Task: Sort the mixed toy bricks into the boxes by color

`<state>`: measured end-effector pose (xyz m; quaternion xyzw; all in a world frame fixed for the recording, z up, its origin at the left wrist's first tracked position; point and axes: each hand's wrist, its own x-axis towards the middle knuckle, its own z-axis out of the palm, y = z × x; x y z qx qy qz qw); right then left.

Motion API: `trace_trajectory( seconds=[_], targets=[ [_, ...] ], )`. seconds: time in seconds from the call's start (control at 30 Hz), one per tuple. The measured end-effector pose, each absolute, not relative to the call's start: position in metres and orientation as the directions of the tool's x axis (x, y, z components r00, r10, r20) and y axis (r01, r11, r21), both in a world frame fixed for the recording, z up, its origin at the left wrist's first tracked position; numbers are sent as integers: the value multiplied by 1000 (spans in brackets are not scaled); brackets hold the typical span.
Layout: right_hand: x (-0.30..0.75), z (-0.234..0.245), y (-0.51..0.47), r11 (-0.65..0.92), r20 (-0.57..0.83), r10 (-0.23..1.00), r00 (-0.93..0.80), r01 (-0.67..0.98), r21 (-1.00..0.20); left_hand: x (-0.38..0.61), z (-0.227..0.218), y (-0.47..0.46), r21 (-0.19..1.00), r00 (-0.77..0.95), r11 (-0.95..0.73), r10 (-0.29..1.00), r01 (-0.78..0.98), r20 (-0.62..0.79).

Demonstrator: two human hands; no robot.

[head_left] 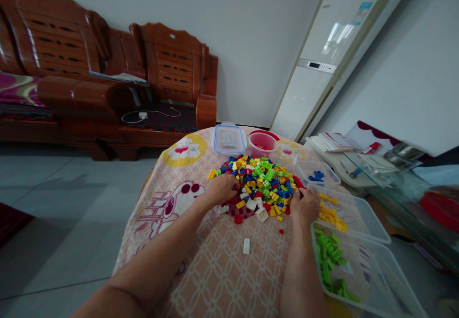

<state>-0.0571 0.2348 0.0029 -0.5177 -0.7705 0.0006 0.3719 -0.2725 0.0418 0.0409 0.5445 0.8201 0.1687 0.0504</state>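
A heap of toy building bricks [267, 177] in yellow, green, blue, red and white covers the far middle of the round table. My left hand [224, 188] is at the heap's left edge, its fingers curled down among the bricks; whatever they hold is hidden. At the right edge, my right hand [304, 206] has its fingers closed together. Something dark shows by those fingertips, too small to make out. In front of the heap lie a white brick [246, 246] and a small red piece [281, 231].
Clear boxes stand to the right: one with green bricks [328, 256], one with yellow bricks [332, 215], one with blue bricks [317, 176]. Behind the heap are a lidded box [229, 139] and a round tub [263, 142] with red pieces. A glass-topped stand [380, 179] is beyond.
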Motion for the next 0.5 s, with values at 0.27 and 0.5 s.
trace_trajectory(
  seconds=[0.27, 0.5],
  targets=[
    [-57, 3, 234, 474, 579, 796, -178, 778, -413, -291, 32, 41, 630, -457, 243, 867, 737, 199],
    [-57, 3, 236, 459, 550, 812, -196, 796, -394, -292, 31, 55, 887, -504, 133, 855, 441, 122]
  ],
)
